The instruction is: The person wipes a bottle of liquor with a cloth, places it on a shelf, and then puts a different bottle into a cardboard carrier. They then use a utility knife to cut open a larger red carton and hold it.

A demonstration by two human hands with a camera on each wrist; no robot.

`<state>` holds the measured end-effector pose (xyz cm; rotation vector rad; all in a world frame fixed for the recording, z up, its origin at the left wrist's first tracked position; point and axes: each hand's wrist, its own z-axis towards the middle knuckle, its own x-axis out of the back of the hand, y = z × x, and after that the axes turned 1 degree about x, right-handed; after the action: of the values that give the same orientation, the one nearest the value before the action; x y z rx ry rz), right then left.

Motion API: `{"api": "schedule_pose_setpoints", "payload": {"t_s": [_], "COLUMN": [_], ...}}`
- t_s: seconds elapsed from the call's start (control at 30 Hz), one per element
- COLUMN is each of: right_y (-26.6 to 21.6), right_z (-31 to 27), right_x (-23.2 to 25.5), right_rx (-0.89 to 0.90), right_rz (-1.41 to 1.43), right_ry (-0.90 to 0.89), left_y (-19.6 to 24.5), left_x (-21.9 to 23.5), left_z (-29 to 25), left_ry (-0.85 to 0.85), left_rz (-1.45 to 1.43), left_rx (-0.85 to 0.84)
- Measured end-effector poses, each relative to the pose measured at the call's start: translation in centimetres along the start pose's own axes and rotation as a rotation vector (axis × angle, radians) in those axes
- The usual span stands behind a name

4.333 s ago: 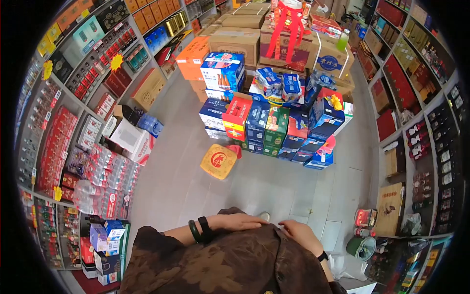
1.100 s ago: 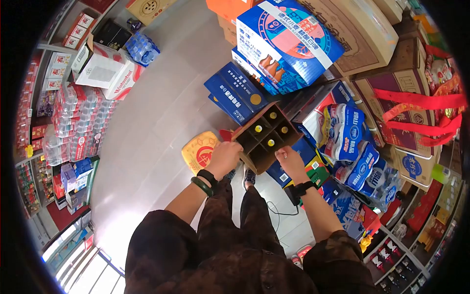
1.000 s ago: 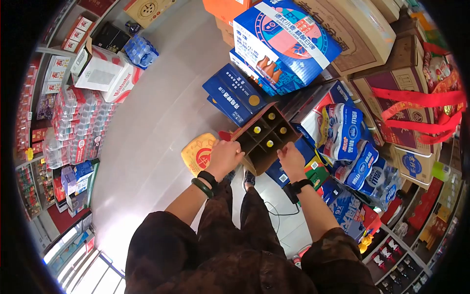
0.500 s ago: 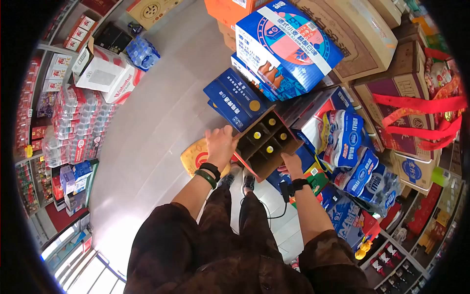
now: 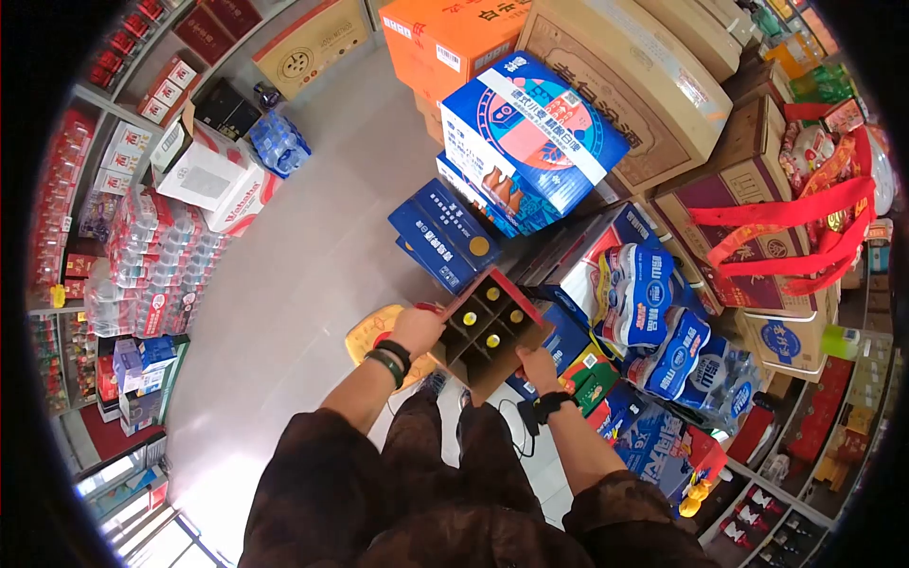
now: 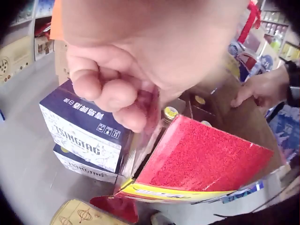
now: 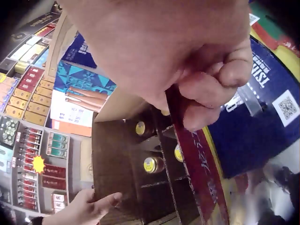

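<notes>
An opened red carton (image 5: 481, 327) with cardboard dividers holds several capped bottles (image 5: 493, 341); some compartments are without bottles. In the head view the left hand (image 5: 415, 333) grips its left edge and the right hand (image 5: 540, 367) its lower right edge. The left wrist view shows the left hand (image 6: 117, 89) with curled fingers at the carton's side wall, above the red flap (image 6: 206, 157). In the right wrist view the right hand (image 7: 201, 79) pinches the carton's wall, fingers outside, beside bottle caps (image 7: 151, 164).
A dark blue carton (image 5: 445, 232) stands just behind, with a blue and white beer box (image 5: 535, 137) beyond. Shrink-wrapped bottle packs (image 5: 639, 293) lie to the right. A yellow stool (image 5: 374, 341) is at the left, near the feet. Water packs (image 5: 156, 265) stand by the left shelves.
The left hand, raised beside the carton half a second ago, now grips its edge. In the head view the carton and both hands sit lower and further left, as the view has shifted.
</notes>
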<state>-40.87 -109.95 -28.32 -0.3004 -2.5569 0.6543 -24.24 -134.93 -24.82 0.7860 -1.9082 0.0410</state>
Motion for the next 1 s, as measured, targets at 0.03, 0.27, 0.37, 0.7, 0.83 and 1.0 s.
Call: {"api": "schedule_pose_setpoints", "payload": {"t_s": [0.03,0.27,0.37,0.7,0.83,1.0], "right_y": [0.2,-0.4,-2.1,-0.7,-1.7,-0.5], "right_z": [-1.0,-10.5,-14.2,-21.5,-25.0,-29.9], "right_x": [-0.4,-1.9,-1.9,-9.3,-15.2,-25.0], "right_rx": [0.014,0.095,0.107,0.353,0.239,0.428], "right_rz": [-0.014,-0.120,-0.249,-0.628,-0.806,-0.908], "right_ry": [-0.023,-0.260,-0.382,-0.686,-0.723,-0.745], "left_y": [0.1,-0.1,0.8,4.1,3.0,-1.5], "left_x": [0.7,3.6,1.7,-8.3,-12.3,-16.7], "left_z": [-1.7,-16.1,-23.5,-43.7,-50.0,-60.1], "left_ry": [-0.023,-0.130,-0.140,-0.208,-0.178,-0.177], "left_rz": [0.007,-0.005,-0.136,-0.465,-0.634,-0.644], "left_rx": [0.005,0.105,0.191,0.511,0.587,0.664]}}
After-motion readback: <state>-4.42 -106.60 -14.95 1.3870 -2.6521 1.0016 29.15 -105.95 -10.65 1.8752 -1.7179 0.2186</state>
